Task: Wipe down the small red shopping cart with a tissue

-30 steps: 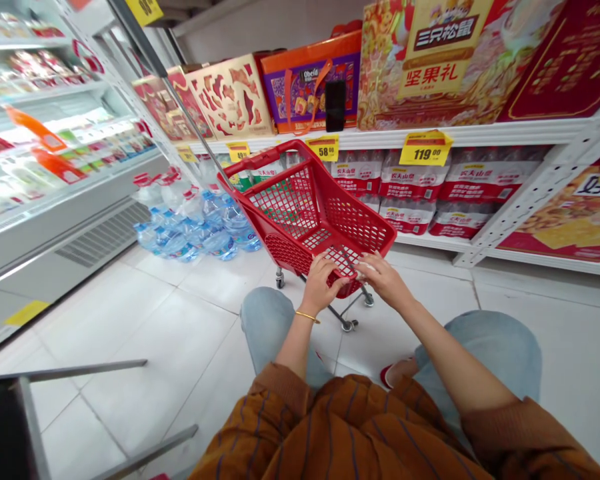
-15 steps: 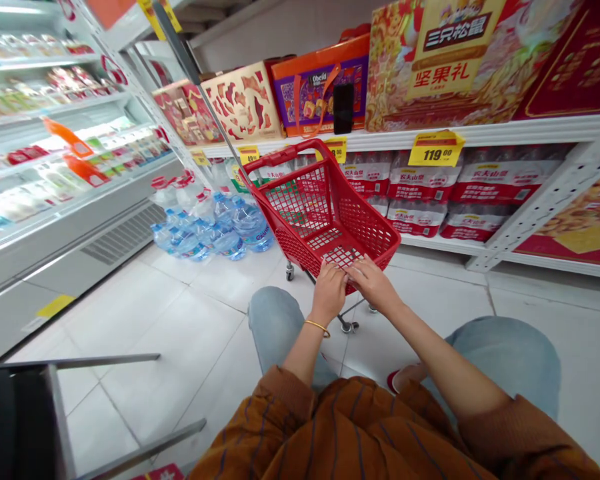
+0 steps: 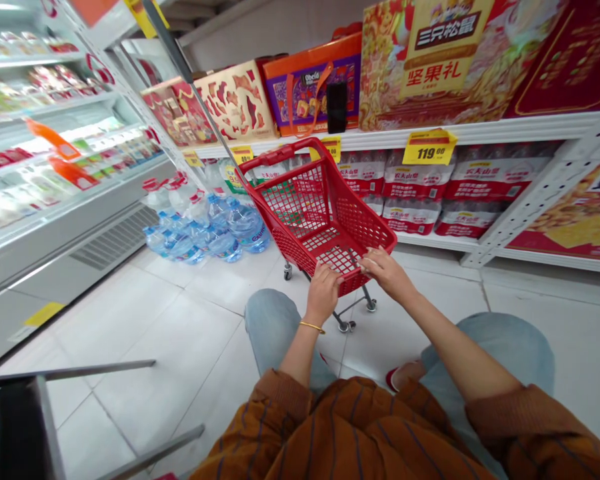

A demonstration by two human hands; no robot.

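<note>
A small red shopping cart (image 3: 357, 212) with a grid-walled basket stands on the tiled floor in front of me, its basket holding nothing that I can see. My left hand (image 3: 323, 291), with a gold bangle at the wrist, has its fingers curled over the near rim of the basket. Further right along that rim, my right hand (image 3: 387, 272) grips near the corner, fingers bent over the edge. A gap of bare rim lies between the two hands.
Behind the cart, a white shelf (image 3: 525, 127) bears gift boxes (image 3: 433, 73), a black phone (image 3: 337, 108) and packs of bottled water (image 3: 410, 175). Large water bottles (image 3: 225, 230) stand on the floor at left, beside a refrigerated case (image 3: 55, 220). A metal-legged object (image 3: 105, 368) stands lower left.
My hands, close together on the rim before, are now apart: the right hand has slid right towards the corner and the left slightly left. The view has shifted a little.
</note>
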